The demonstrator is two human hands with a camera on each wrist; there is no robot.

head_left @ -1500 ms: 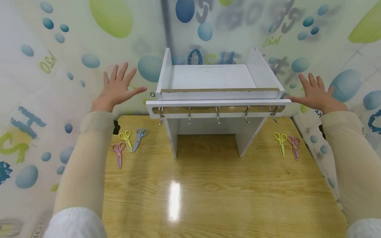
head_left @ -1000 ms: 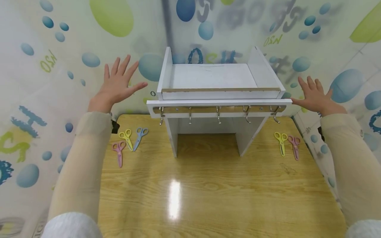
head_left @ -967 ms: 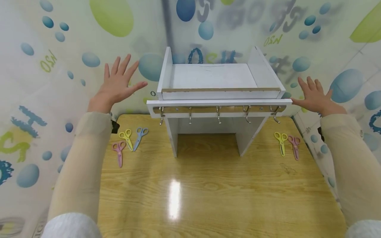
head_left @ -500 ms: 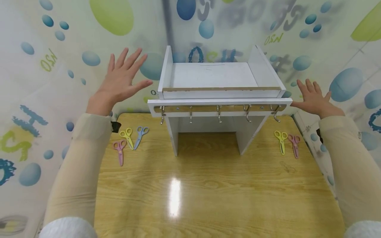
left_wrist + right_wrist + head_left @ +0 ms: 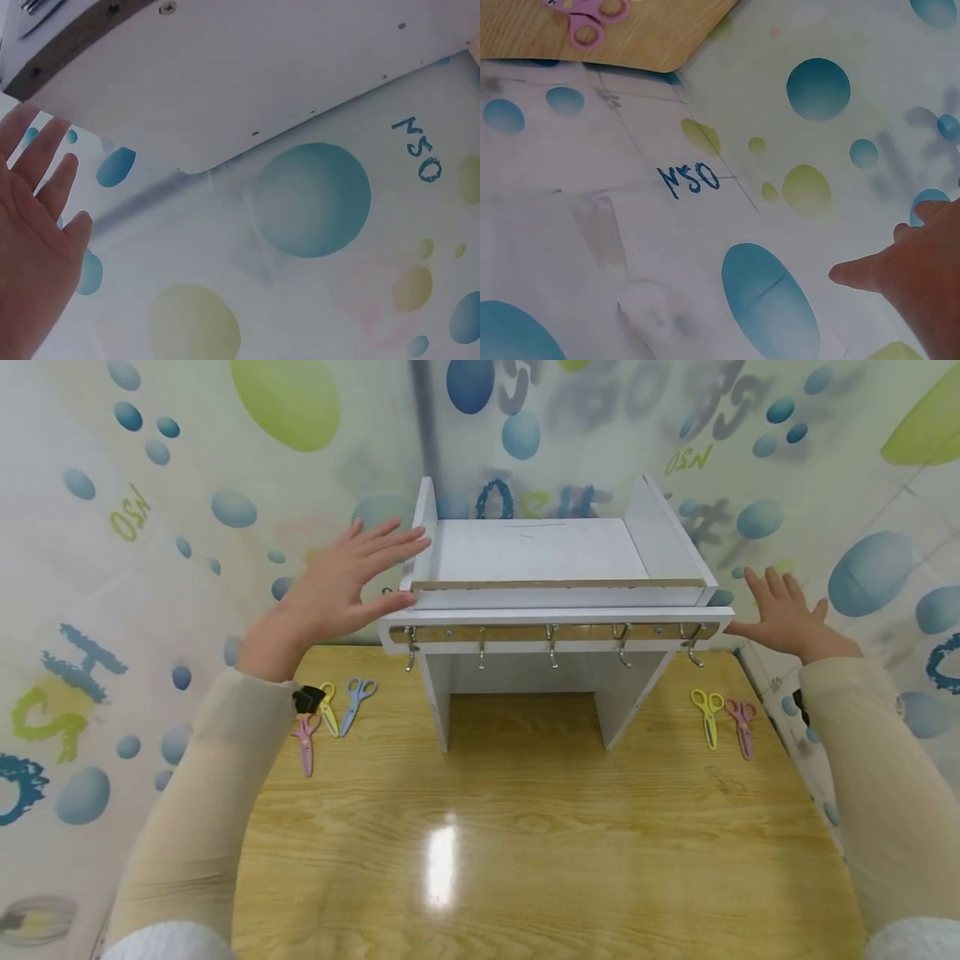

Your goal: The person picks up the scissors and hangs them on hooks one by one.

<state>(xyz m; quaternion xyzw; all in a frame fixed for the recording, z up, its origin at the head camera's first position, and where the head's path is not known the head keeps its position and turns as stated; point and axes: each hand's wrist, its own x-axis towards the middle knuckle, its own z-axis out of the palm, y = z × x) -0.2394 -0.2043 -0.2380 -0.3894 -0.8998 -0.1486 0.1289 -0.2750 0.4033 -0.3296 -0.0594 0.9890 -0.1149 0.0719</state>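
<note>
A white shelf unit point(image 5: 540, 552) with a row of metal hooks along its front stands at the back of the table. My left hand point(image 5: 337, 581), fingers spread, is at the shelf's left side panel in the head view; whether it touches cannot be told. In the left wrist view that hand point(image 5: 37, 240) is beside the panel point(image 5: 262, 67), its upper fingers partly hidden at the panel's edge. My right hand point(image 5: 787, 618) is spread at the right end of the hook board, its thumb close to it. The right wrist view shows this hand point(image 5: 922, 270) in front of the patterned wall.
On the wooden table point(image 5: 525, 843), pink scissors point(image 5: 306, 747), yellow scissors point(image 5: 330, 714) and blue scissors point(image 5: 354, 706) lie at the left. Another yellow pair point(image 5: 709, 718) and pink pair point(image 5: 743, 727) lie at the right. Patterned walls point(image 5: 360, 410) surround the table.
My left hand has moved right and lower, from beside the shelf to its left side panel. My right hand has shifted slightly down and left. The shelf and scissors show no clear movement.
</note>
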